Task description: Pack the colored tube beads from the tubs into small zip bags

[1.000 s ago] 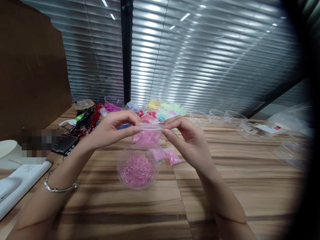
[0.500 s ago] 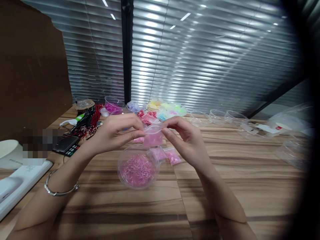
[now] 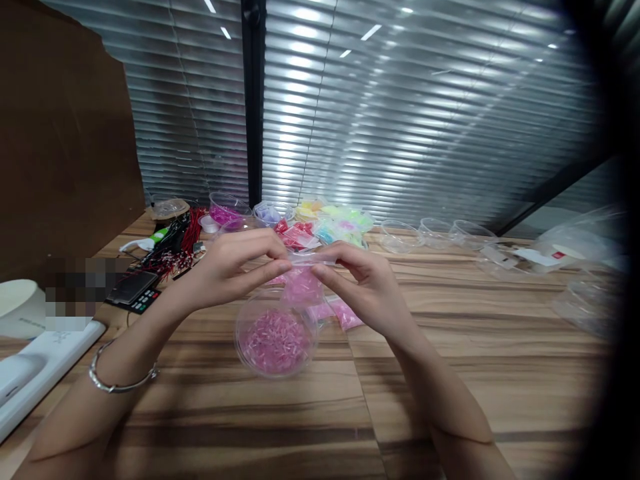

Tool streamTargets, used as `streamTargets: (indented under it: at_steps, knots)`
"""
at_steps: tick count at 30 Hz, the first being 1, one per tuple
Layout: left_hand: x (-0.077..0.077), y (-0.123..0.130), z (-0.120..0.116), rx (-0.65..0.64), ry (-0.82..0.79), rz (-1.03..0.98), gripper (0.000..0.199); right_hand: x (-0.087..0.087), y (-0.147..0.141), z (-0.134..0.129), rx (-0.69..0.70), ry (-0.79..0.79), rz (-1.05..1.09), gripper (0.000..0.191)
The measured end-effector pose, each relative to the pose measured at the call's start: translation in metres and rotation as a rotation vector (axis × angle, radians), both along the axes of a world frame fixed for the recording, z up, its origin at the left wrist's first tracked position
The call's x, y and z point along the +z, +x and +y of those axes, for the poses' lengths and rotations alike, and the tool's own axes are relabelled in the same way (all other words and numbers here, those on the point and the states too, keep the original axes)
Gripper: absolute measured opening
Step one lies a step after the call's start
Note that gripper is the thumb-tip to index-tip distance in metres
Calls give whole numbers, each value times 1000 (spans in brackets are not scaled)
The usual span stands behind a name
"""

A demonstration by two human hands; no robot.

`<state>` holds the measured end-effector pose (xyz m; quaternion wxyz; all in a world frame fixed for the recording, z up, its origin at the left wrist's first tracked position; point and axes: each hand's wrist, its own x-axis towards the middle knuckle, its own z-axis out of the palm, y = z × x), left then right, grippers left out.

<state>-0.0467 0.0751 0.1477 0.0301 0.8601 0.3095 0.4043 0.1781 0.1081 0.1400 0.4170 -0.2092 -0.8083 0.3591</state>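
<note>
Between my hands hangs a small clear zip bag [image 3: 303,287] with pink contents. My left hand [image 3: 243,263] pinches its top edge on the left. At the right part of that edge, the thumb and fingers of my right hand [image 3: 363,280] are closed on the bag. Below it stands a round clear tub [image 3: 277,340] holding short pink pieces; the bag overlaps the tub's far rim in view. Behind and right of the tub lie more small pink bags [image 3: 346,315], partly hidden by my right hand.
Along the back are a tub of magenta pieces [image 3: 225,213], red packets [image 3: 299,235], pale coloured packets [image 3: 345,223] and clear tubs [image 3: 400,237]. Wires [image 3: 175,243], a black device [image 3: 133,290] and a white power strip [image 3: 55,360] lie left. Clear plastic packaging [image 3: 575,250] sits right.
My right hand has shifted slightly left along the bag's top edge, closer to my left hand. The bag hangs a little lower, its top less plainly seen.
</note>
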Motion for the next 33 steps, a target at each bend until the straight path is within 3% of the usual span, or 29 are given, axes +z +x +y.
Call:
streamTargets:
  at_steps: [11,17,33]
  knots:
    - [-1,-1,0,-53,-28,16,12,0,1,4,0,73,-10,9]
    - [-2,-1,-1,19,44,92,11,-5,3,6,-40,126,-45,14]
    - [-2,-1,1,34,191,185,12,-3,4,4,-47,235,-124,20]
